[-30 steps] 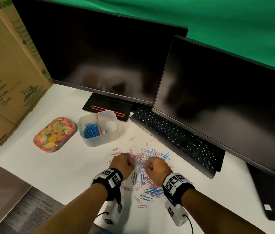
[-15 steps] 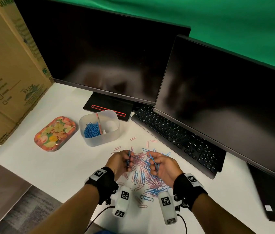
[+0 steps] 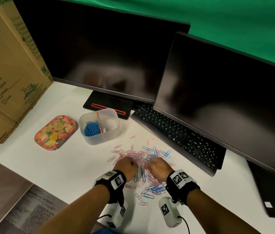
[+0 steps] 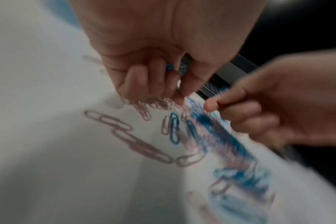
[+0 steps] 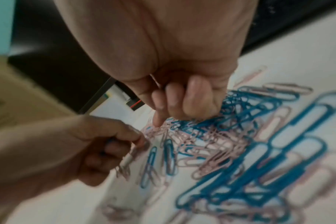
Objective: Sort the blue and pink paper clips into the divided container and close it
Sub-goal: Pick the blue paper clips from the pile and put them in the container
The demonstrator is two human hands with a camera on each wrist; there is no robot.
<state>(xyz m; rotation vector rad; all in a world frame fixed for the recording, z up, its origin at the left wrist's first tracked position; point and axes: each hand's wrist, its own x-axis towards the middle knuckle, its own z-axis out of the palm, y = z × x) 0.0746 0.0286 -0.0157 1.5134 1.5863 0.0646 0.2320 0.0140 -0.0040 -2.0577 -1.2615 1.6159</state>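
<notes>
A loose pile of blue and pink paper clips (image 3: 146,159) lies on the white desk. Both hands hover over it with fingers curled. My left hand (image 3: 130,164) grips blue clips (image 4: 170,66) in its fist, and its fingertips (image 4: 180,98) touch pink clips. My right hand (image 3: 147,167) is curled too, index fingertip (image 5: 157,122) pressed on the pile; blue shows by its thumb, blurred. The clear divided container (image 3: 114,132) stands open at the back left, with blue clips (image 3: 92,129) in its left compartment. The right compartment looks empty.
A floral lid (image 3: 55,131) lies left of the container. A black keyboard (image 3: 177,134) and two dark monitors (image 3: 226,98) border the pile at the back and right. A cardboard box (image 3: 6,73) walls the left side. The desk's front edge runs near my forearms.
Half a second ago both hands were lifted and turned palms inward, showing blue clips. Now both have rolled knuckles up and dropped back onto the pile.
</notes>
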